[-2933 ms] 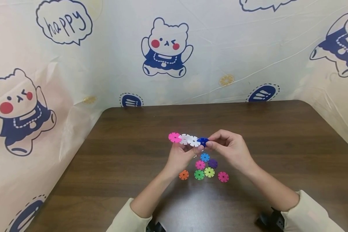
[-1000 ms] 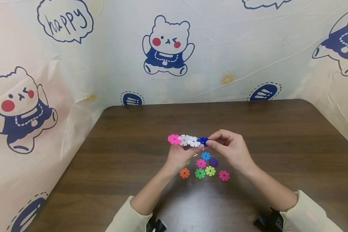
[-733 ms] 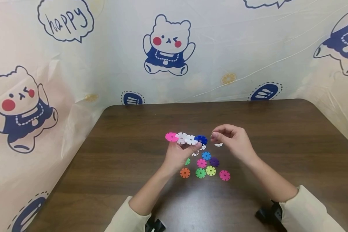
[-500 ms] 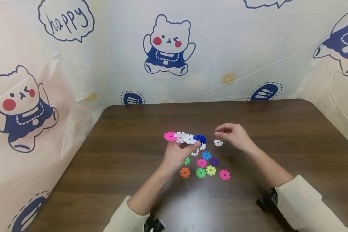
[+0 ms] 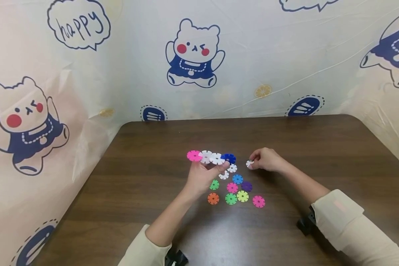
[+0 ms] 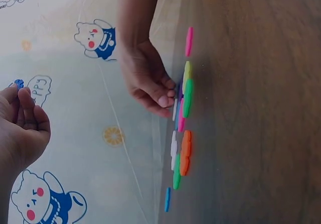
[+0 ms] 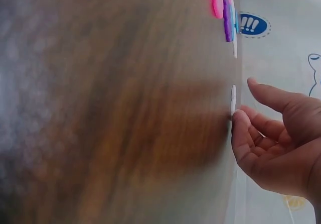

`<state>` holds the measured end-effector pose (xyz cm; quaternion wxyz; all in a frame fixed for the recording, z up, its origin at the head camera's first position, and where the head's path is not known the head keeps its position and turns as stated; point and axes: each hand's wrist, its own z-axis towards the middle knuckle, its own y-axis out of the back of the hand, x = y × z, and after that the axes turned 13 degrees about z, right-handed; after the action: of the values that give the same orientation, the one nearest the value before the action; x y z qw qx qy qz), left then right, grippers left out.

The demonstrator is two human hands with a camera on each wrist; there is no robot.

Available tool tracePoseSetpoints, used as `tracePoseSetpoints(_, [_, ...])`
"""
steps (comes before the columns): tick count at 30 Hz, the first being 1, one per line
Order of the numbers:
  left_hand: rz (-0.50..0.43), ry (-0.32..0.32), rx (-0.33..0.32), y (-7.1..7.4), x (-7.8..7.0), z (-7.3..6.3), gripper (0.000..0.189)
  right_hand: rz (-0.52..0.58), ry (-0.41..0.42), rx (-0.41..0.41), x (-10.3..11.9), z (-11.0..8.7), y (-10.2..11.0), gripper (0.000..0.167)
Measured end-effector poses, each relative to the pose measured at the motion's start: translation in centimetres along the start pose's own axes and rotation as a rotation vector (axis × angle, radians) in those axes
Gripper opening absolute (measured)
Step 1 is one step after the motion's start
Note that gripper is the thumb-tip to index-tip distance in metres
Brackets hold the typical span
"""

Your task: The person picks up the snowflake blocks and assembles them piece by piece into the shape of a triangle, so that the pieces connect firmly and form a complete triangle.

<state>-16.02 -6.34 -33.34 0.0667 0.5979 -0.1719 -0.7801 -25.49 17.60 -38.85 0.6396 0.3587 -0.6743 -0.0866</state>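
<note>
My left hand (image 5: 203, 177) holds a joined row of notched plastic snowflake discs above the table: a pink disc (image 5: 194, 156), two white discs (image 5: 216, 159) and a dark blue disc (image 5: 228, 159) at the right end. In the left wrist view only a bit of the dark blue disc (image 6: 19, 83) shows above my fingertips. My right hand (image 5: 267, 159) is down at a loose white disc (image 5: 248, 163) on the table. In the right wrist view its fingertips touch that white disc's edge (image 7: 233, 97), while the thumb stands apart from it.
Loose discs lie on the brown table (image 5: 136, 207) below my hands: white (image 5: 232, 168), light blue (image 5: 237, 179), purple (image 5: 246, 186), pink (image 5: 258, 201), orange (image 5: 213, 198), yellow (image 5: 242, 196) and green (image 5: 231, 198). A printed curtain (image 5: 239, 59) surrounds the table's back and sides.
My right hand has let go of the dark blue disc, moved right and lowered to the loose white disc. My left hand still holds the joined row, shifted slightly left.
</note>
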Motion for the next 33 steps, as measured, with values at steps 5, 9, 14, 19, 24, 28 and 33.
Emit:
tracePoseSetpoints(5, [-0.010,-0.003,0.011,0.13,0.03,-0.01,0.023,-0.013,0.007,-0.015,-0.14,0.01,-0.33,0.030])
tracePoseSetpoints(9, [-0.010,0.006,0.020,0.19,0.08,0.00,0.025,-0.032,0.014,-0.038,-0.30,0.11,-0.59,0.033])
tracePoseSetpoints(14, [-0.017,0.005,0.024,0.24,0.06,0.05,0.025,-0.068,0.040,-0.058,-0.19,0.22,-0.66,0.034])
tracePoseSetpoints(19, [-0.016,-0.004,0.018,0.28,0.06,0.12,0.025,-0.072,0.038,-0.055,-0.02,0.23,-0.73,0.031])
tracePoseSetpoints(24, [-0.026,-0.024,0.012,0.31,-0.02,0.14,0.024,-0.074,0.036,-0.054,-0.10,0.25,-0.72,0.027])
tracePoseSetpoints(28, [-0.028,-0.038,0.005,0.34,0.04,0.24,0.021,-0.046,0.022,-0.050,-0.32,0.30,-0.59,0.023])
tracePoseSetpoints(33, [-0.028,-0.042,0.005,0.38,0.21,0.36,0.020,-0.008,-0.008,-0.032,-0.49,0.10,-0.14,0.014])
